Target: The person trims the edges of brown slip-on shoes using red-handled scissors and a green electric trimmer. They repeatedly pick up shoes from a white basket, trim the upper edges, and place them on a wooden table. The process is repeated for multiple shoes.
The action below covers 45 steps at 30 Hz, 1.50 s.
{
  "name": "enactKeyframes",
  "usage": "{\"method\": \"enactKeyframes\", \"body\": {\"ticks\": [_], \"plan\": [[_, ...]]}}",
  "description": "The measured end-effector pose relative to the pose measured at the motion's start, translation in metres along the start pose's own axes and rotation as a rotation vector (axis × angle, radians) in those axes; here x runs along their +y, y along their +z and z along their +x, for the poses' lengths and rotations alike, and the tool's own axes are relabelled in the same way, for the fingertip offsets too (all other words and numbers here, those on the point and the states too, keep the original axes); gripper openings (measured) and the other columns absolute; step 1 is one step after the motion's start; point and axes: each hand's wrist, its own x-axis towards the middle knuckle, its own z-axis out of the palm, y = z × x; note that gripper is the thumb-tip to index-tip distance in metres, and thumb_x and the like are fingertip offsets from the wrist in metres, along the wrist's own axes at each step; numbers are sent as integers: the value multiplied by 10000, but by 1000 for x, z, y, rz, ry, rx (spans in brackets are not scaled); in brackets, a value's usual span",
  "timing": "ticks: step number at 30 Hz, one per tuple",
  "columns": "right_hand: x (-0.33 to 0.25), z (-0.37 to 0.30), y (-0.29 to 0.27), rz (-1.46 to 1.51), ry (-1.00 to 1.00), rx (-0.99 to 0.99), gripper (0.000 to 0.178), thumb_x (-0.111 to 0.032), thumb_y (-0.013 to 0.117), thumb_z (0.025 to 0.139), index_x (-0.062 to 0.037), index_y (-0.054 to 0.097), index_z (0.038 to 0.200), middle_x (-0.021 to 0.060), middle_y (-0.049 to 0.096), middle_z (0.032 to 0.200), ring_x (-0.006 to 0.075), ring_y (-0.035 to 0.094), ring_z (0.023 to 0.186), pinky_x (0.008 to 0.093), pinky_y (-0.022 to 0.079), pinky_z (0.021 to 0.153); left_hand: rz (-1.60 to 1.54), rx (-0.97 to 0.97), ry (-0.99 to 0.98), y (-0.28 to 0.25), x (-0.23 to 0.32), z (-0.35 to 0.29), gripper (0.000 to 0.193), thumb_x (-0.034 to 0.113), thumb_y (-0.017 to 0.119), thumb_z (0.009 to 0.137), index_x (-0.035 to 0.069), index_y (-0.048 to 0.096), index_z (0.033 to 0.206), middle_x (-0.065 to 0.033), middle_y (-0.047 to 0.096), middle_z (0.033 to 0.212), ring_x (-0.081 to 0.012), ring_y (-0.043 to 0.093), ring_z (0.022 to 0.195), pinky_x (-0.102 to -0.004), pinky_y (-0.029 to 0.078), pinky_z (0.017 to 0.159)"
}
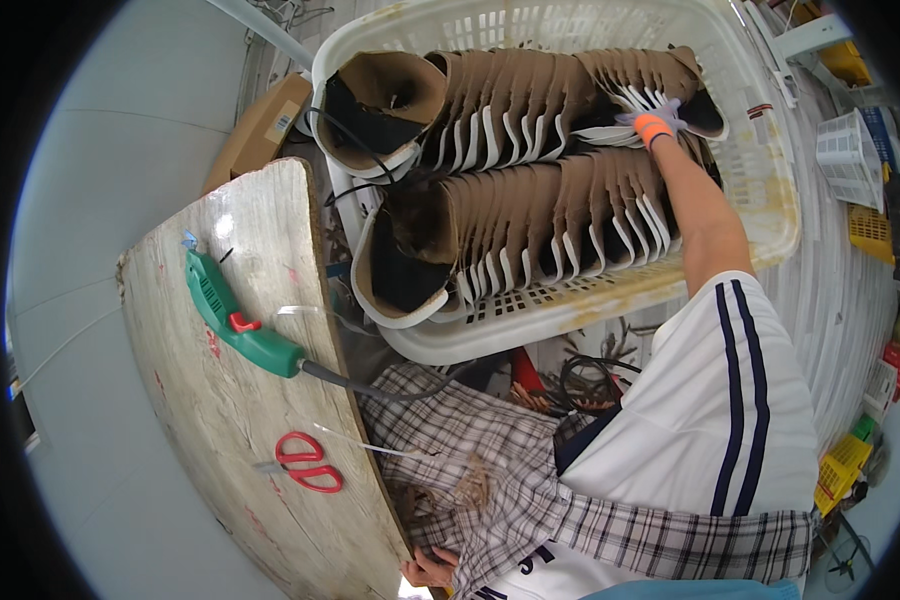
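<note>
Two rows of brown shoe uppers (pixel 530 215) fill the white basket (pixel 770 190); the right hand (pixel 655 122) grips one at the far row, the left hand (pixel 428 568) lies loosely curled by the counter (pixel 240 440).

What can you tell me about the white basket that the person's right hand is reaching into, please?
The white basket is a rectangular plastic laundry-style crate with slotted walls and yellowish stains along its rim. It sits tilted beside the wooden table, above the person's lap. Two rows of nested brown shoe uppers with white edges fill it. The right hand, in a glove with an orange cuff, rests on the upper row.
</note>
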Motion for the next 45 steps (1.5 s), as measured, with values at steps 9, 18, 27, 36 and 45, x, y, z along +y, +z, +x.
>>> {"method": "enactKeyframes", "body": {"ticks": [9,18,27,36,45], "plan": [[-20,-11,-24,42,45,25,949,-244,816,562,-58,294,1332,178,530,1243,284,562,1095,382,479,907,67,-129,-344,22,13,-82,252,210,615,760,68,675,959,-89,460,913,-327,494,1037,-451,451,856],[4,1,-42,-239,-370,76,311,-266,574,776,-26,680,941,247,645,967,390,615,950,422,496,820,71,162,-341,34,23,-42,297,329,583,801,67,714,847,-73,434,747,-339,552,780,-471,480,719],[-20,-58,-59,-572,-513,25,351,-214,556,798,-62,646,1101,210,609,1164,384,587,1073,463,481,882,-47,250,-88,30,-5,-34,363,375,556,864,61,720,784,-40,311,673,-248,355,471,-396,351,447],[-52,-155,-104,-746,-438,344,721,-472,758,668,-193,505,1283,120,415,1350,344,451,1211,490,434,894,83,128,-227,24,9,-43,290,345,572,793,93,715,772,-58,336,640,-304,448,530,-435,446,499],[-48,-50,-76,-1041,-305,-174,1006,-591,805,557,-132,410,1361,151,342,1428,443,369,1284,515,381,1015,43,107,-218,30,-1,-63,274,341,585,791,94,706,783,-73,383,669,-321,518,622,-434,490,582]]}}
